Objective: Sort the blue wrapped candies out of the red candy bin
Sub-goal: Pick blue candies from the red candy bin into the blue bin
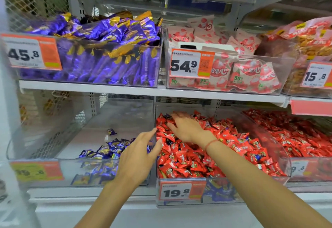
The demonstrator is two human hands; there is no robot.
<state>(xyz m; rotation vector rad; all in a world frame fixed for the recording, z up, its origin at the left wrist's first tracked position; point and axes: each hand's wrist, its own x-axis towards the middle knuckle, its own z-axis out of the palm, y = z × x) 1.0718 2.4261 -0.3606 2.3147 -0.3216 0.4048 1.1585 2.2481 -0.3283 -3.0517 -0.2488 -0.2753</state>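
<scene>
A clear bin point(280, 157) on the lower shelf is heaped with red wrapped candies point(190, 161); a few blue wrappers point(259, 157) show among them and more blue ones point(220, 191) lie low behind its front wall. My right hand point(185, 126) rests palm down on the far left of the red pile, fingers curled near a blue wrapper point(168, 116); whether it grips anything is hidden. My left hand point(138, 154) hovers open over the divider between this bin and the left clear bin point(36, 159), which holds a small pile of blue candies point(109, 149).
Another bin of red candies point(294, 132) stands to the right. The upper shelf point(89, 88) carries bins of purple packets point(100, 48), pink strawberry packets point(249, 75) and orange snacks point(310, 44). Price tags hang on the bin fronts, one reading 19.8 point(177, 191).
</scene>
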